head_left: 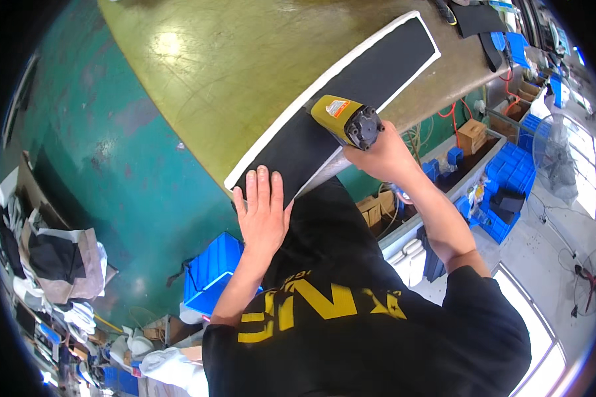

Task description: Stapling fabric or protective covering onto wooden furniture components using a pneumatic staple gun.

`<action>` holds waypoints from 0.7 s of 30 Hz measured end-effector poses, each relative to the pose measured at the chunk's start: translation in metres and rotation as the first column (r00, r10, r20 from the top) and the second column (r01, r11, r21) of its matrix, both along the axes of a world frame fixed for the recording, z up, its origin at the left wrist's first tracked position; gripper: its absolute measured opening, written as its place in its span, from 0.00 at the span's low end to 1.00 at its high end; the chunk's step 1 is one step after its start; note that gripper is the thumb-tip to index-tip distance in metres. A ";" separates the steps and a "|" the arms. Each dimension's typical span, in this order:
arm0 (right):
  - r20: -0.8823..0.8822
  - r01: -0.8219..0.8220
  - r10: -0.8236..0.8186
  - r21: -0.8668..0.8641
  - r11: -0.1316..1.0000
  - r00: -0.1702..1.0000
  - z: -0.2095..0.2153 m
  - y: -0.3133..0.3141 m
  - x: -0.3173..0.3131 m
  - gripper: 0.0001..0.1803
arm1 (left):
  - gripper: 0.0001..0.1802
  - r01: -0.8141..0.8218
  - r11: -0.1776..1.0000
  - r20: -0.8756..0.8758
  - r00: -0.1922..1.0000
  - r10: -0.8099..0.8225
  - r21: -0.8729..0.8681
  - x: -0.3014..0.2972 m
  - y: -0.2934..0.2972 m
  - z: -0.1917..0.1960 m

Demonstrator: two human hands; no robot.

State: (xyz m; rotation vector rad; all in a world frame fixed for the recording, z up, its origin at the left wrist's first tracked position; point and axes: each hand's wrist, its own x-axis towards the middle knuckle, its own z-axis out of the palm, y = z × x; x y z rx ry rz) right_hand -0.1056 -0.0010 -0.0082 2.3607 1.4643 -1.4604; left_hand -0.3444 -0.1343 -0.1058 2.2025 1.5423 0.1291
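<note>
A long black panel (381, 69) with a white padded edge lies slantwise across the worktable. My left hand (263, 215) rests flat on its near left end, the fingers stretched out and slightly apart. In my right hand (385, 157) is a yellow air staple gun (336, 114) with a dark end cap, the fingers wrapped round its grip. Its nose points at the middle of the panel's black face. Whether the tip touches the panel is hidden by the gun's body.
The olive-coloured worktable (192, 79) stands on a green floor (126, 172). A blue bin (212, 268) is below my left forearm. Blue crates (510, 172), a cardboard box (471, 136) and red hoses (455, 119) lie to the right, near a standing fan (555, 155).
</note>
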 end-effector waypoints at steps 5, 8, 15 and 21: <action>-0.015 0.011 -0.011 -0.039 0.999 1.000 0.004 -0.006 -0.013 0.19 | 0.43 -0.027 0.997 0.062 0.998 0.023 0.066 0.002 -0.004 -0.010; -0.009 -0.077 0.078 0.077 0.994 0.997 -0.003 -0.020 -0.022 0.17 | 0.43 -0.032 0.997 0.051 0.998 0.029 0.067 0.004 -0.002 -0.010; -0.082 -0.065 0.074 0.116 0.991 0.994 0.008 -0.032 -0.051 0.17 | 0.42 -0.045 0.997 0.068 0.997 0.041 0.059 0.006 -0.004 -0.017; -0.176 -0.088 0.115 0.156 0.984 0.978 -0.012 -0.046 -0.055 0.19 | 0.43 -0.022 0.999 0.078 0.997 0.019 0.041 0.002 -0.004 -0.015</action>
